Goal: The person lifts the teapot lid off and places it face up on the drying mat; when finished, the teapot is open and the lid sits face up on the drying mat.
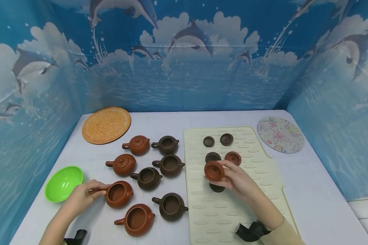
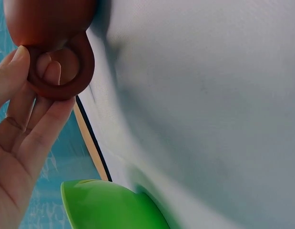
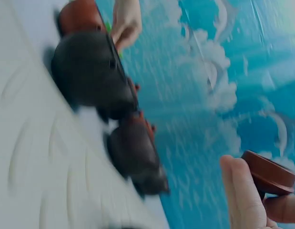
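- Head view, at left: the left hand (image 1: pixel 83 198) pinches a lidless red teapot (image 1: pixel 119 194) by its handle, which points left into those fingers.
- In the middle, dark teapots (image 1: pixel 147 179) stand on the desk (image 1: pixel 159 122).
- Farther right, the right hand's (image 1: pixel 237 179) fingers grip a small red lid (image 1: pixel 214 170) over the pale mat (image 1: pixel 208 211), well apart from the red teapot.
- Only the left wrist view bares the handle's loop (image 2: pixel 86 55); the right wrist view shows the lid side-on.
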Motion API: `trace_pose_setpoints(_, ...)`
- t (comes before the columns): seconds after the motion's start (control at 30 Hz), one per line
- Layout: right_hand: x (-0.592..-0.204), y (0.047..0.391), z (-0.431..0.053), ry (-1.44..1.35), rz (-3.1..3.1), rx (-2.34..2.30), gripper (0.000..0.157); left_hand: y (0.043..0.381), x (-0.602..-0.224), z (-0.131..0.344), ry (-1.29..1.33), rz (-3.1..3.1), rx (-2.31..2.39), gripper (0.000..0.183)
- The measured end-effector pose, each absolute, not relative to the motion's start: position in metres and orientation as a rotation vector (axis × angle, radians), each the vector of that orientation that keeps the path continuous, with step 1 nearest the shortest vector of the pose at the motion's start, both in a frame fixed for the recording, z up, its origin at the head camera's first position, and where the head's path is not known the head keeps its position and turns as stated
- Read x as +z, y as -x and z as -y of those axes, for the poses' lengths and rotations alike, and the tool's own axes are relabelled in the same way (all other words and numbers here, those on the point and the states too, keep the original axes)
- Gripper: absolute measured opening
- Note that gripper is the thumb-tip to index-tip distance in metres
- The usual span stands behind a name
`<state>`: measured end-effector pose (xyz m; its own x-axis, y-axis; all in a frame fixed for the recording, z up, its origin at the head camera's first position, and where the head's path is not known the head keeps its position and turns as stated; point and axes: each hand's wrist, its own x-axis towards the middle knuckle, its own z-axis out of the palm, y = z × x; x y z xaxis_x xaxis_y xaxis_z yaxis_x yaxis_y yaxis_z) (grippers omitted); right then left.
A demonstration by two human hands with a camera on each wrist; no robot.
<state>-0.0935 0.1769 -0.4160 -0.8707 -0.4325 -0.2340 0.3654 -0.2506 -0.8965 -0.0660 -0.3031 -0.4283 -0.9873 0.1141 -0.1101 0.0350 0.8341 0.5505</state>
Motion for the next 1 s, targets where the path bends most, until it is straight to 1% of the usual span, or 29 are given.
trace_pose_setpoints(0.13, -0.415, 0.094, -0.206, 0.022, -1.528, -2.203, 0.024, 0.066, -0.428, 0.303, -0.118, -2.871, 0.857, 0.017)
trace_pose_setpoints(0.27, -0.417, 0.094, -0.228, 0.076, -1.692, -2.162, 0.033, 0.066, -0.427, 0.303, -0.105, -2.871, 0.851, 0.017)
trace_pose_setpoints(0.37, -0.42, 0.091, -0.238, 0.105, -1.849, -2.069, 0.045, 0.067, -0.427, 0.304, -0.097, -2.866, 0.847, 0.017)
trace_pose_setpoints(0.5, -0.426, 0.088, -0.247, 0.002, -1.986, -1.921, 0.058, 0.067, -0.427, 0.303, -0.09, -2.863, 0.847, 0.017)
trace_pose_setpoints(0.63, -0.434, 0.086, -0.253, -0.099, -2.253, -1.586, 0.056, 0.066, -0.427, 0.302, -0.087, -2.864, 0.849, 0.018)
trace_pose_setpoints(0.77, -0.439, 0.084, -0.254, -0.083, -2.474, -1.264, 0.052, 0.066, -0.427, 0.303, -0.085, -2.854, 0.851, 0.017)
trace_pose_setpoints(1.0, -0.442, 0.083, -0.249, -0.039, -2.55, -1.197, 0.045, 0.066, -0.427, 0.303, -0.084, -2.842, 0.864, 0.017)
